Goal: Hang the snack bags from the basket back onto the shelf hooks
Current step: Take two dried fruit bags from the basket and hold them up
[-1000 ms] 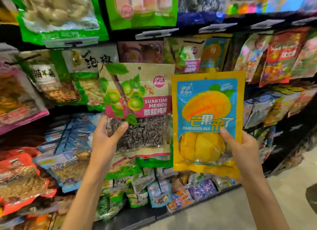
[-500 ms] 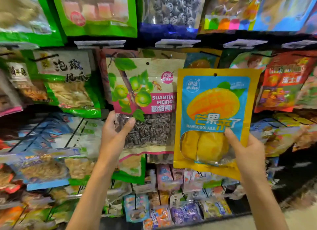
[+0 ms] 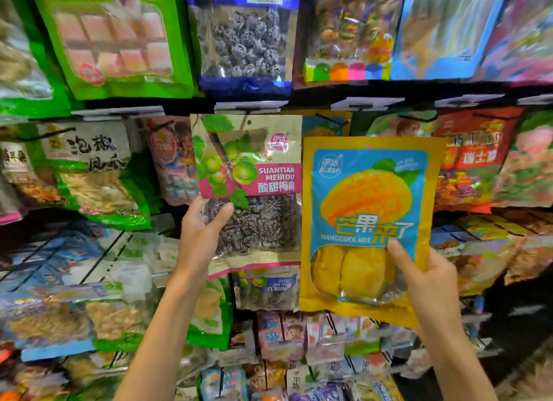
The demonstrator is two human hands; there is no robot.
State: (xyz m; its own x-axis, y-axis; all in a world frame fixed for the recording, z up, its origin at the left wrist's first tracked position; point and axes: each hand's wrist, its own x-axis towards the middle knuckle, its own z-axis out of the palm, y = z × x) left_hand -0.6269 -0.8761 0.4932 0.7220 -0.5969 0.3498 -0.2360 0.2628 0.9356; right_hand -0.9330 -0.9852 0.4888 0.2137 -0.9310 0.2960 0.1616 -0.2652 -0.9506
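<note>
My left hand (image 3: 200, 230) grips the lower left side of a beige plum snack bag (image 3: 254, 149) with green fruit and a pink band. The bag's top reaches just under a white price tag (image 3: 250, 107) on the middle shelf row. My right hand (image 3: 428, 278) holds a yellow and blue mango snack bag (image 3: 368, 209) by its lower right corner, thumb on the front. Both bags stand upright side by side in front of the hanging rows. The hooks themselves are mostly hidden behind bags. The basket is out of view.
Rows of hung snack bags fill the shelf: a green bag (image 3: 119, 38) and a blue plum bag (image 3: 242, 35) above, a green chicken-feet bag (image 3: 89, 173) at left, red bags (image 3: 469, 161) at right. Small packets (image 3: 299, 355) crowd the lower rows.
Both hands have lifted their bags higher and closer to the shelf. The plum bag's top now sits at the middle row's price tag. My view has turned upward and to the right.
</note>
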